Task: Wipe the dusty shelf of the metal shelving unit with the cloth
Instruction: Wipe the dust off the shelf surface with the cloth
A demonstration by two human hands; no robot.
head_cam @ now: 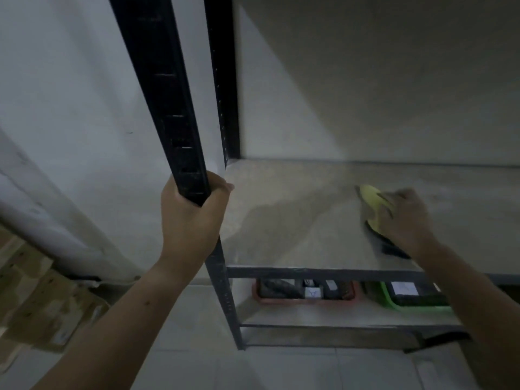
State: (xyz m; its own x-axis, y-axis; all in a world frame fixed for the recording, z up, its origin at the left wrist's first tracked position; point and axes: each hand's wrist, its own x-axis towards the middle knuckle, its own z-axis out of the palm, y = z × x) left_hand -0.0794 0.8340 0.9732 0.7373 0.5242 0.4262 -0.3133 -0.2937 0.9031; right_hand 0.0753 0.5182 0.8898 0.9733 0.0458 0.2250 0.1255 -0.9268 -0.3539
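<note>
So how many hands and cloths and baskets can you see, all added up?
Hands: 2, the left hand gripping the post and the right hand on the cloth
Cloths: 1, the yellow cloth
Baskets: 2, the red basket and the green basket
Total: 5

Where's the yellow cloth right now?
In the head view, the cloth is under the right hand, pressed on the shelf toward its right side, well away from the post that the left hand grips.
</note>
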